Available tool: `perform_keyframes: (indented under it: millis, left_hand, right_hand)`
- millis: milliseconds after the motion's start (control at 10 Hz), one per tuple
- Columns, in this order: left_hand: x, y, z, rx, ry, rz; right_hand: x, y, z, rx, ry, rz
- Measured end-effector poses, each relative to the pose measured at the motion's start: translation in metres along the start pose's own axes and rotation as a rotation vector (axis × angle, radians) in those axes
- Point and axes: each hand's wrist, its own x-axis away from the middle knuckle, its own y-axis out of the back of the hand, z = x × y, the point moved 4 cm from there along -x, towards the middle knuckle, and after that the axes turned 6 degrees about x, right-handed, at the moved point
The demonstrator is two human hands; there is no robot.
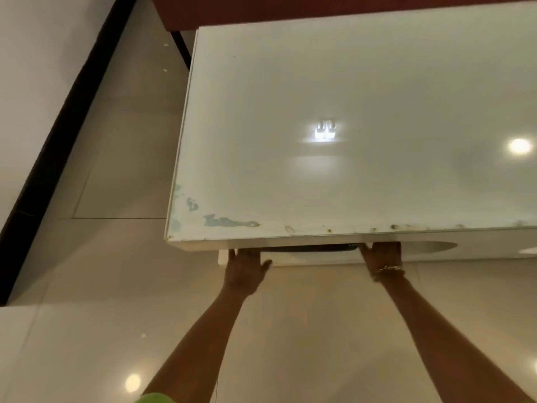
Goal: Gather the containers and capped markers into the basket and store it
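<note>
Both hands reach under the desk's near edge. Left hand (245,270) lies flat, fingers spread against a white shelf (305,260); holds nothing visible. Right hand (381,255): fingers hidden beneath the desk (348,112), grip cannot be told. Between them a dark rim, likely the basket (309,248), sits almost wholly under the near left corner. Judged: storing step. Next: push fully home, withdraw hands.

The surface (363,112) is glossy white, with pale blue-green chipped patches and rusty brown specks along its six o'clock edge. The floor (116,141) is beige tile; a dark strip (52,146) runs at nine o'clock.
</note>
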Motion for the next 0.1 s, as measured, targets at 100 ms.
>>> perform_keyframes:
  millis: [100]
  left_hand:
    - [0.0491, 0.0053, -0.0408, -0.077, -0.153, 0.32]
  right_hand:
    - [0.0658, 0.0432, 0.0196, -0.208, -0.007, 0.238]
